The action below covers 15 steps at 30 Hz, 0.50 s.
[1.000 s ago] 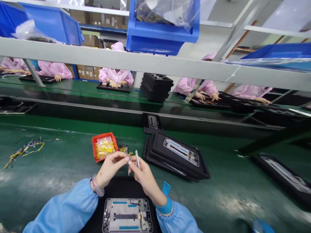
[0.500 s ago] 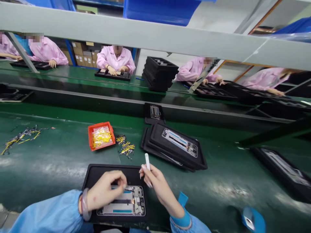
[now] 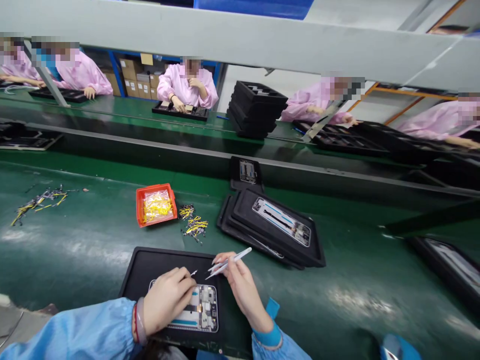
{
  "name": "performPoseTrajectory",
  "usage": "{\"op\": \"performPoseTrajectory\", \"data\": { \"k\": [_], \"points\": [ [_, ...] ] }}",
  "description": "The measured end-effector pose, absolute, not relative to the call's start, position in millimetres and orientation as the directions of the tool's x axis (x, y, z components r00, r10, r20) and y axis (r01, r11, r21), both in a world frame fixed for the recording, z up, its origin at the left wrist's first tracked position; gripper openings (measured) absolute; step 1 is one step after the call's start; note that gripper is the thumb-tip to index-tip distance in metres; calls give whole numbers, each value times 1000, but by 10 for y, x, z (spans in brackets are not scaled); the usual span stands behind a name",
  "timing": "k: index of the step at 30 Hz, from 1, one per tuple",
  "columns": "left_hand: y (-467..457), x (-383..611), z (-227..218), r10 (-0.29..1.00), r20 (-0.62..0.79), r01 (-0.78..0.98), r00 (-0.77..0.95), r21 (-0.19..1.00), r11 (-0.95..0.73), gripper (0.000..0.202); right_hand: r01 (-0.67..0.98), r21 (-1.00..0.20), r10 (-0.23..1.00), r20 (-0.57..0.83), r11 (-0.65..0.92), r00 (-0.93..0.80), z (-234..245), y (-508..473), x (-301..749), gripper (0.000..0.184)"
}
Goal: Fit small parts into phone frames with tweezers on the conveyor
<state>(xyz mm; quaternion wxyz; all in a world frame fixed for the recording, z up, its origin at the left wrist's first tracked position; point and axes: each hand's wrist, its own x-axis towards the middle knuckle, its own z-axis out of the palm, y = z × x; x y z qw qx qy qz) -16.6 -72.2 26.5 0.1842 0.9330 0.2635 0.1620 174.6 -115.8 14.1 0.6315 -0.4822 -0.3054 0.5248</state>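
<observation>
Both hands are working apart here: the left hand point(image 3: 167, 295) is pinching one tiny part point(image 3: 193, 273) right over a single phone frame point(image 3: 204, 312) lying in a black tray point(image 3: 150, 262). Meanwhile the right hand point(image 3: 243, 295) is gripping one pair of white tweezers point(image 3: 228, 263).

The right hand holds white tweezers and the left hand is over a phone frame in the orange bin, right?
No: the head view shows the phone frame in a black tray, not the orange bin. Left hand and right hand are as stated.
</observation>
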Motion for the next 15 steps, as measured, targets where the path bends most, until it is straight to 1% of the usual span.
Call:
{"op": "performPoseTrajectory", "data": {
  "k": [2, 5, 10, 15],
  "points": [
    [-715, -175, 256, 562, 207, 437, 801, 440, -784, 19, -311, -950, 973, -74, -2, 220, 109, -1201, 1734, 31],
    [-722, -196, 251, 561, 197, 440, 804, 439, -784, 19, -259, -966, 981, -58, -8, 187, 69, -1262, 1715, 25],
    [-699, -194, 255, 595, 183, 470, 783, 451, -758, 19, -212, -976, 979, -82, -41, 186, 54, -1318, 1720, 27],
    [-668, -161, 246, 609, 142, 490, 781, 466, -737, 19, -58, -998, 978, -42, -30, 204, 83, -1351, 1698, 32]
  ]
}}
